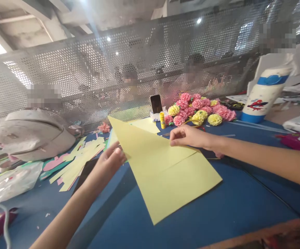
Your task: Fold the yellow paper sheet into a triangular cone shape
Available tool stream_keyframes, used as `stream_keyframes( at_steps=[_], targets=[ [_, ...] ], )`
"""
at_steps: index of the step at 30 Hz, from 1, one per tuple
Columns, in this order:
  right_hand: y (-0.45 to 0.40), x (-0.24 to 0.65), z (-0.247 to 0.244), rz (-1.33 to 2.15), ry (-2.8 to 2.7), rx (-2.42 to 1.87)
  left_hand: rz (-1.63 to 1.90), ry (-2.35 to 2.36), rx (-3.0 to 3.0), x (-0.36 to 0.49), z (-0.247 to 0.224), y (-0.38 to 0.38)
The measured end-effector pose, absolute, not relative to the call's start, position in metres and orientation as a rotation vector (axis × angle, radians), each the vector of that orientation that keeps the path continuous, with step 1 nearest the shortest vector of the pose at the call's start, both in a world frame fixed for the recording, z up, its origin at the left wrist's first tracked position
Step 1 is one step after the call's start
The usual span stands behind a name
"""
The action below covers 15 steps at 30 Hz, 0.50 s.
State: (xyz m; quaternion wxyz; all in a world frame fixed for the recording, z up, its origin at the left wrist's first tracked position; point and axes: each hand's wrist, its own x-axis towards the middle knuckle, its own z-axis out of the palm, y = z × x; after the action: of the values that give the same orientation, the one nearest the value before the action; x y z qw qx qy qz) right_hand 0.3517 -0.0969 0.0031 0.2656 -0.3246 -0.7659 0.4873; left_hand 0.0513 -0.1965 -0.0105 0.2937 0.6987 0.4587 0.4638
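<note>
A sheet of yellow paper [175, 186] lies in front of me with one part folded over, its pointed corner rising at the far left. My right hand [182, 136] pinches the edge of the folded part between thumb and fingers. At the paper's left edge is my left hand [112, 155], fingers loosely stretched and thumb apart. Its fingertips meet the paper's edge, and whether they reach behind it is hidden. A yellow glue stick [162, 120] stands upright beyond the sheet.
Pink and yellow paper flowers [196, 109] are heaped at the back, beside a propped phone [156, 103]. Right of them stands a white and blue bottle [264, 97]. Paper strips [84, 159] and a pale backpack [33, 133] lie left. A dark cable [271, 195] crosses the blue table [118, 221].
</note>
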Motion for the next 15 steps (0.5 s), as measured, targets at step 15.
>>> stream_keyframes(
  at_steps=[15],
  targets=[
    [-0.121,0.349,-0.021,1.345,-1.982,-0.963,0.935,1.041,1.119,0.075,-0.018,-0.192]
  ],
)
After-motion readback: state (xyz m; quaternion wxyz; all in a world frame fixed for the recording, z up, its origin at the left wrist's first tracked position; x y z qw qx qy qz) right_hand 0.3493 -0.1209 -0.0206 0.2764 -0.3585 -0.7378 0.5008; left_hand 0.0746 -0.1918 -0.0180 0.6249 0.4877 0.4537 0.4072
